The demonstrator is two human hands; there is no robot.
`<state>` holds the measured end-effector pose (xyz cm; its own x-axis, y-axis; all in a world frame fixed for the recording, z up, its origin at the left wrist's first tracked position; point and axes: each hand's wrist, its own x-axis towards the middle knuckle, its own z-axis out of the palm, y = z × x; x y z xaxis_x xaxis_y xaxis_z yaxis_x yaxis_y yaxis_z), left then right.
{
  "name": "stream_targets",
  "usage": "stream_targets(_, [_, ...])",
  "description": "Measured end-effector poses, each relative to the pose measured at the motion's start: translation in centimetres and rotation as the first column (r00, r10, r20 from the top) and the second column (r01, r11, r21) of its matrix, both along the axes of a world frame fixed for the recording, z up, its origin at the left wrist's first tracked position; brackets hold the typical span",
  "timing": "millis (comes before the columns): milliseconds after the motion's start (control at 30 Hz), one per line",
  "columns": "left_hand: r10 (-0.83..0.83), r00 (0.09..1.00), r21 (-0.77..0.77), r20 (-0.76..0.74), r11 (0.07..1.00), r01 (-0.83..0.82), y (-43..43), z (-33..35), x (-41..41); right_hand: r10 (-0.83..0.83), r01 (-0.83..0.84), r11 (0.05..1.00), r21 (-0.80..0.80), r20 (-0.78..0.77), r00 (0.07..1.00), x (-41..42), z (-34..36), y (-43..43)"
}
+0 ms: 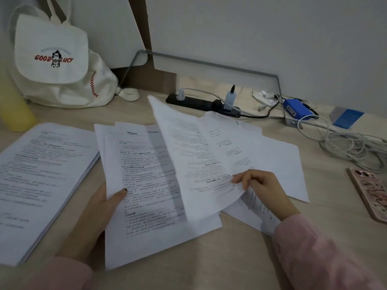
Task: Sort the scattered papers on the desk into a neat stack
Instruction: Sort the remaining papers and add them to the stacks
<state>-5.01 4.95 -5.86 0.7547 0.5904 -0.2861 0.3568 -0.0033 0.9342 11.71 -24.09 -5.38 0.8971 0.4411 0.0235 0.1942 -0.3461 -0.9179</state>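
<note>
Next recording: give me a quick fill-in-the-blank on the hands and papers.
The right hand pinches one sheet, raised ____ the sheaf.
The left hand grips the sheaf, its ____ on top.
The thick stack lies on the sheaf's ____ side.
The phone has a ____ case.
Missing: above; thumb; left; pink.

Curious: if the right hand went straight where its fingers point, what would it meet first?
Probably the paper bundle in the left hand, beyond the sheet the right hand pinches; depth unclear.

Our left grip point(100, 208) clamps a white printed paper bundle point(150, 195), thumb on top; our right grip point(263, 185) pinches a raised white printed sheet point(188, 153) by its edge.
</note>
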Motion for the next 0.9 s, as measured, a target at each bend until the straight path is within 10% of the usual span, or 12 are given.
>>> stream_targets(233, [0.013,1.000,0.017,-0.006,1.000,-0.013,-0.1,-0.1,0.1,-0.139,0.154,0.970,-0.187,0.090,0.986,1.1,0.8,-0.9])
stream_targets(533, [0.022,1.000,0.039,-0.001,0.999,-0.022,-0.6,0.1,0.0,-0.324,0.260,0.604,-0.753,0.066,0.944,4.4,1.6,-1.1])
stream_targets(733, [0.033,0.999,0.048,-0.010,0.998,-0.032,-0.5,0.1,0.2,-0.254,0.142,0.704,-0.696,-0.060,0.965,4.2,2.3,0.6])
stream_targets(900, [0.033,0.999,0.006,-0.006,0.999,-0.033,-0.5,0.1,0.1,-0.287,0.233,0.957,-0.175,-0.418,0.862,1.9,3.2,1.3])
